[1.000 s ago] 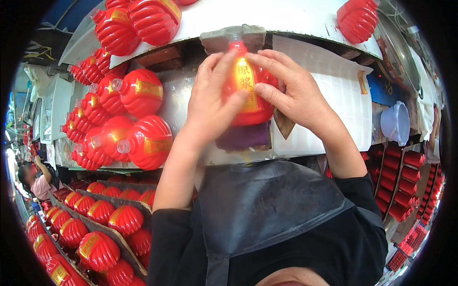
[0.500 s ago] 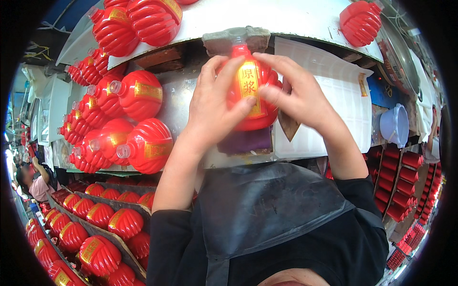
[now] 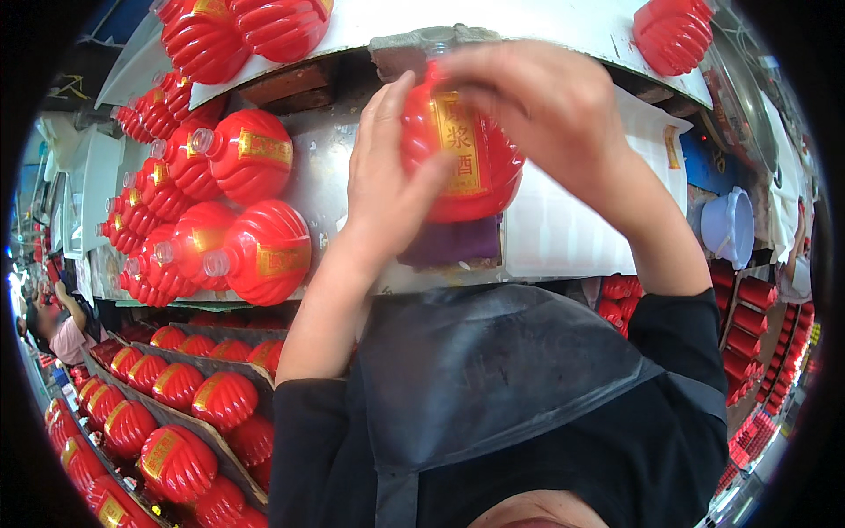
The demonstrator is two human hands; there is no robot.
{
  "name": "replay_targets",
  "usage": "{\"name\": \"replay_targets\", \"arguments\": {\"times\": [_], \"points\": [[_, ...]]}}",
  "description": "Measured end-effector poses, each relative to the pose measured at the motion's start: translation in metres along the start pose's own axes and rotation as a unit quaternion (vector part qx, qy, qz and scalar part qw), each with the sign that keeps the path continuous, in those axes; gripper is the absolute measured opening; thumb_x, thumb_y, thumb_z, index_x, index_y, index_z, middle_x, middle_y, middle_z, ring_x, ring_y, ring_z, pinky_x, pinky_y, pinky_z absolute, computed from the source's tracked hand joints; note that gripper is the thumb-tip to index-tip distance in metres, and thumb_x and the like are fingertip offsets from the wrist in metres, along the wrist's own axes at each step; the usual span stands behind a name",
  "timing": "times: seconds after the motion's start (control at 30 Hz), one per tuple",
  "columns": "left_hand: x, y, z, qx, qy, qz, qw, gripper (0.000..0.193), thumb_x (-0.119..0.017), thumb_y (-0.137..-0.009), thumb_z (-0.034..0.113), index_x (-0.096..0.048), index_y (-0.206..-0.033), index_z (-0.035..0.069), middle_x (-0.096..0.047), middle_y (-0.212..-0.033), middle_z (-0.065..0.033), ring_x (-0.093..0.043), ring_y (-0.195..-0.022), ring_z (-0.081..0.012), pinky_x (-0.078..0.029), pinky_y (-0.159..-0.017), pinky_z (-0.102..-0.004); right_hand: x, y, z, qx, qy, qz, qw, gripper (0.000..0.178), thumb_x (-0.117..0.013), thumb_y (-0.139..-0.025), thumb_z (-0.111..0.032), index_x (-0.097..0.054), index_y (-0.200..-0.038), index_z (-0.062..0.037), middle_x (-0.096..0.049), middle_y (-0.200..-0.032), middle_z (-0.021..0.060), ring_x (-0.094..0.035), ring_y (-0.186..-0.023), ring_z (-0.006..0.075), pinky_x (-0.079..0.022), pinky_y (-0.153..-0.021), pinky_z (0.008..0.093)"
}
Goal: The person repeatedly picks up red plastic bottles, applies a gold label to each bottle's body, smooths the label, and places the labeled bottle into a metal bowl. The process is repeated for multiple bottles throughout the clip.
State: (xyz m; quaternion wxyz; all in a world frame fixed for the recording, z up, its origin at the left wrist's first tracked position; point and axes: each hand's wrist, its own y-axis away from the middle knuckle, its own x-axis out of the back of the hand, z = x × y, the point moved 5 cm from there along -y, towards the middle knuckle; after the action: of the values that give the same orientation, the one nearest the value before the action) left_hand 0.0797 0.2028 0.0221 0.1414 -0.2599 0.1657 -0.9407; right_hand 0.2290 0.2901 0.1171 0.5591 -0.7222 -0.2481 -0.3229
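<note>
A rounded, ribbed red bottle [image 3: 414,132] with a gold label lies in front of me, its clear neck resting in a notched grey block [image 3: 396,55]. My left hand [image 3: 383,167] steadies it from the left side, thumb across the label's edge and fingers along the bottle. Over the bottle's upper right is my right hand [image 3: 550,101], its fingers bent toward the neck and smeared by motion. Whether those fingers pinch anything cannot be made out. Beneath the bottle's base is a purple cloth [image 3: 453,246].
Several similar red bottles [image 3: 255,158] stand on the left, with crates of more [image 3: 180,458] below. A white sheet [image 3: 572,233] covers the bench's right side. Farther right are a lilac bucket [image 3: 727,229] and racks of red pieces [image 3: 748,326]. Another red bottle [image 3: 673,37] is at far right.
My right hand has risen from the label to the bottle's neck. The label has turned slightly, and the dark pointed piece beside the bottle no longer shows. My left hand stays on the bottle's side.
</note>
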Motion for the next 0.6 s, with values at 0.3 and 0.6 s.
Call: {"name": "replay_targets", "arguments": {"times": [0.3,0.6], "points": [[-0.01,0.012,-0.017,0.087,0.234,0.046,0.967,0.053,-0.047,-0.11,0.033,-0.047,-0.15,-0.002,-0.051,-0.148,-0.0179,-0.048,-0.139,-0.029,-0.035,-0.119,-0.0381,0.005,0.061,-0.054,0.073,-0.172,-0.051,0.981,0.018,-0.075,-0.08,-0.003,-0.076,-0.097,-0.0089,-0.077,-0.1,0.0111,-0.076,-0.093,0.0244,-0.061,-0.079,0.037],[-0.008,0.024,-0.003,0.026,0.043,0.067,0.996,0.064,-0.064,-0.099,0.03,-0.044,-0.15,-0.003,-0.046,-0.152,-0.0225,-0.045,-0.142,-0.0362,-0.034,-0.121,-0.043,0.006,0.084,-0.059,0.088,-0.079,-0.001,0.993,0.011,-0.077,-0.078,-0.009,-0.074,-0.089,-0.0085,-0.077,-0.103,0.0071,-0.073,-0.096,0.0243,-0.057,-0.079,0.0372]]}}
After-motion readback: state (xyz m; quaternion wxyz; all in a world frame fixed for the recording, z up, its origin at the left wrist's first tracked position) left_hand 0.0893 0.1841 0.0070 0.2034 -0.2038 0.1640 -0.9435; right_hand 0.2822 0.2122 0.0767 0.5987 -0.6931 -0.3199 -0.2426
